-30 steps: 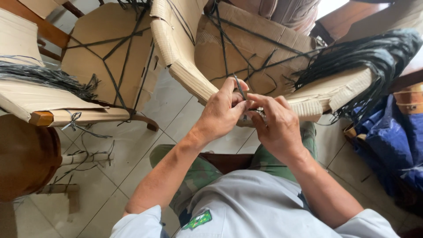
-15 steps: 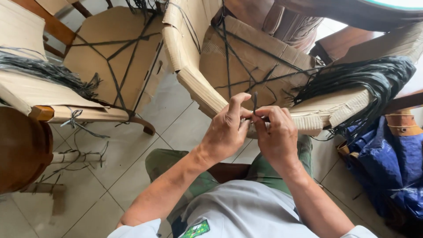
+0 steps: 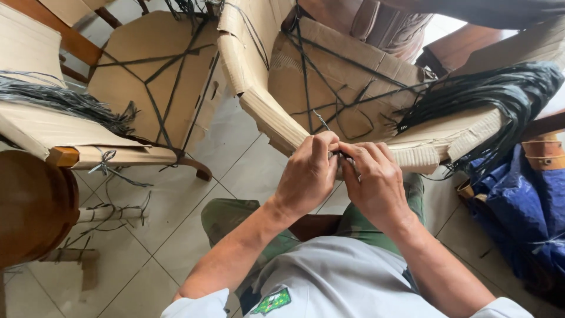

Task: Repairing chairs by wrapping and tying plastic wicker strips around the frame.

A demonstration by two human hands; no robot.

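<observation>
In front of me stands a chair frame wrapped in brown cardboard (image 3: 347, 94), tied with crossing black plastic straps (image 3: 329, 112). My left hand (image 3: 309, 174) and my right hand (image 3: 376, 179) meet at the chair's near wrapped edge (image 3: 282, 126). Both hands pinch the same thin black strap end (image 3: 344, 156) between fingers and thumbs. A bundle of loose black straps (image 3: 488, 97) hangs over the wrapped edge to the right.
A second cardboard-wrapped chair (image 3: 153, 76) with black straps stands at the left, more loose strips (image 3: 65, 103) lying on it. A round dark wooden piece (image 3: 29, 206) sits at lower left. Blue cloth (image 3: 524, 218) lies at the right. Pale floor tiles (image 3: 194, 206) show below.
My view has shifted slightly, so the chairs sit lower and more to the right in frame. Both hands stay together on the strap, fingers working it at the same spot.
</observation>
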